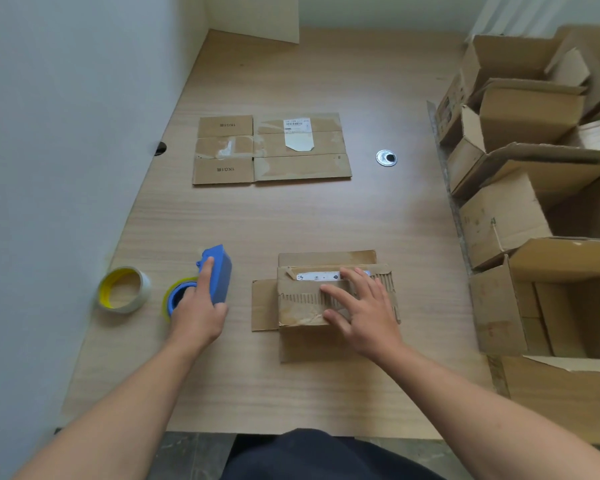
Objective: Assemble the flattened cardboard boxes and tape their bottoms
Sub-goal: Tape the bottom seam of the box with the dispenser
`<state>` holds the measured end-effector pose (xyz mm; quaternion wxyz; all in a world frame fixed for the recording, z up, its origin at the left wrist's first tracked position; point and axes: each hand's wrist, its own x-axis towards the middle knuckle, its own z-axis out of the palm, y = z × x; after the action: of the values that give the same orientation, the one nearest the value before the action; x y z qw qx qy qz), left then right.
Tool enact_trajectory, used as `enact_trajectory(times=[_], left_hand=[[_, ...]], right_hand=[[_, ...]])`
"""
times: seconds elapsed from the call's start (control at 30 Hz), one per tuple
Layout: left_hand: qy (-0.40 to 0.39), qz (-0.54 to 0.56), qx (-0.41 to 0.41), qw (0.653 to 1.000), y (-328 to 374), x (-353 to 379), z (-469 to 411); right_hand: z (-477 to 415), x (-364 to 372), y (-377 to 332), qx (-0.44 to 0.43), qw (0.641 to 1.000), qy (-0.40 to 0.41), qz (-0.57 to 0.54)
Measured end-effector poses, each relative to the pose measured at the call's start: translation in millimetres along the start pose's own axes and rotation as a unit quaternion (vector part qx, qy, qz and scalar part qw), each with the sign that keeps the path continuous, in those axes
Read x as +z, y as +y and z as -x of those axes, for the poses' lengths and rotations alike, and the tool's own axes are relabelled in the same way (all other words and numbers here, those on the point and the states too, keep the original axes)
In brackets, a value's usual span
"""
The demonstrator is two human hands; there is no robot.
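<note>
Cardboard box (300, 306) on tabletop (291, 216), near front edge, slightly right of centre, flaps folded shut on top. Far left: loose tape roll (123, 289), yellow core, lying flat. Just beside it, blue tape dispenser (220, 275) with its own roll, resting on tabletop. Left hand (196, 315) grips dispenser, index finger straight along its top, other fingers curled round its side. Centre back: flattened box (272, 148) lying flat, well apart from both hands. Right hand (364, 313) on cardboard box, fingers (338, 294) spread straight, pressing flaps down, grasping nothing. Metal grommet (386, 158) right of flattened box. Far right: assembled boxes (527, 116), flaps open, piled beside tabletop edge.
</note>
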<state>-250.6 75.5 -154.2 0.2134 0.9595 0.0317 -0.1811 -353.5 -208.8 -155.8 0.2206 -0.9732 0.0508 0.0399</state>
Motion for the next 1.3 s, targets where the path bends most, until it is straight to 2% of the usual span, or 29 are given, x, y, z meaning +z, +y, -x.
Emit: enact_trajectory(times=[0.13,0.27,0.5,0.7,0.83,1.0,1.07,1.2,1.3], left_hand=[[-0.021,-0.072,0.064,0.995,3,11,4],[0.016,-0.086,0.054,0.995,5,19,1],[0.054,-0.019,0.080,0.995,10,17,0],[0.065,0.049,0.184,0.980,12,-23,22],[0.058,0.017,0.307,0.950,28,-41,39],[0.004,-0.061,0.467,0.882,61,-34,45],[-0.025,-0.090,0.494,0.865,72,-28,43],[-0.029,-0.125,0.528,0.839,85,-17,39],[-0.047,-0.125,0.545,0.827,88,-12,35]], right_hand=[[0,0,1,-0.001,1.000,-0.003,-0.002],[0,-1,0,0.000,1.000,-0.004,-0.001],[0,0,2,0.001,1.000,-0.008,-0.005],[-2,1,4,0.015,0.997,0.017,-0.080],[-5,-9,4,0.033,0.984,0.020,-0.175],[-2,-29,6,0.052,0.947,-0.012,-0.316],[1,-34,8,0.053,0.934,-0.019,-0.353],[5,-37,12,0.022,0.937,-0.033,-0.348],[4,-32,15,0.031,0.930,-0.014,-0.365]])
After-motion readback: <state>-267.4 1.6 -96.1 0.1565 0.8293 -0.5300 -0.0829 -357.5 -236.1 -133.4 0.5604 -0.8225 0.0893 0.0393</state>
